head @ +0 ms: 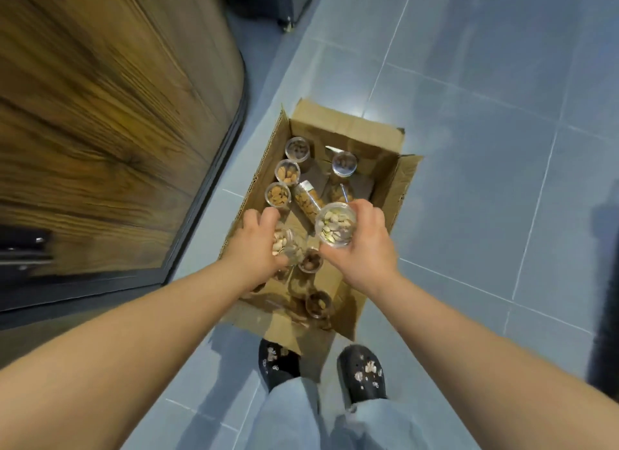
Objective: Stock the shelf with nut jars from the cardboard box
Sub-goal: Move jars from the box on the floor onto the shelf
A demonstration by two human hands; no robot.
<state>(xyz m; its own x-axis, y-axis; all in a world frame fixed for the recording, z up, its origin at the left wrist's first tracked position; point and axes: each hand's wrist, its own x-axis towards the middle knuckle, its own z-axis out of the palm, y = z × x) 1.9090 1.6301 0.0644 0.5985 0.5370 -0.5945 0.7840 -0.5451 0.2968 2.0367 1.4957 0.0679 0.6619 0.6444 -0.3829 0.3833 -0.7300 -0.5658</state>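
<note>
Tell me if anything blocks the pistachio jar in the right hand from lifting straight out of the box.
Nothing visible does. The right hand grips the clear pistachio jar over the open brown cardboard box, whose flaps are folded outward. The left hand holds a second jar beside it, apart.

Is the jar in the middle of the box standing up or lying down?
Lying down: the jar shows its whole long side.

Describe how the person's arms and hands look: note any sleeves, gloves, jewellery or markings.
The left forearm and right forearm are bare to the frame's edge; no sleeve shows. The left hand and right hand wear no gloves, and no ring, watch, bracelet or marking is visible. Slight blur hides finer detail on the fingers.
</note>
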